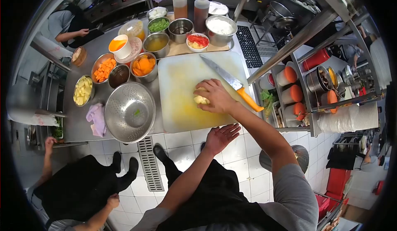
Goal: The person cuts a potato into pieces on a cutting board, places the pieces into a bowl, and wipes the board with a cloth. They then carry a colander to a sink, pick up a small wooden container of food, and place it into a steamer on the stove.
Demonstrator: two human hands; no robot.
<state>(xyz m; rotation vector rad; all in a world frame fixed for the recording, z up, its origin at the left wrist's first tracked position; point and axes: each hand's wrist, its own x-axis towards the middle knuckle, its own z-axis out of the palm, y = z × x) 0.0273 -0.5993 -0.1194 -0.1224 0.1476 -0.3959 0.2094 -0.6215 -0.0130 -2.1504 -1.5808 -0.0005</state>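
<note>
My right hand (215, 96) is closed over a pale yellow lump of food (201, 96) on the white cutting board (178, 72). Fingers and palm cover much of the lump, and I cannot tell its kind. Above that hand lies a chef's knife (223, 74) with an orange handle, its blade slanting across the board's upper right and its handle past the edge. My left hand (223, 139) is palm up just off the board's near edge, fingers stretched out and holding nothing. Yellow wet stains mark the board.
A steel colander (130, 112) stands left of the board beside a purple cloth (96, 119). Behind it are bowls of orange cubes (103, 70), orange slices (143, 65) and pale yellow chunks (83, 90). Squeeze bottles (201, 14) stand at the back. A co-worker (78, 189) is at left.
</note>
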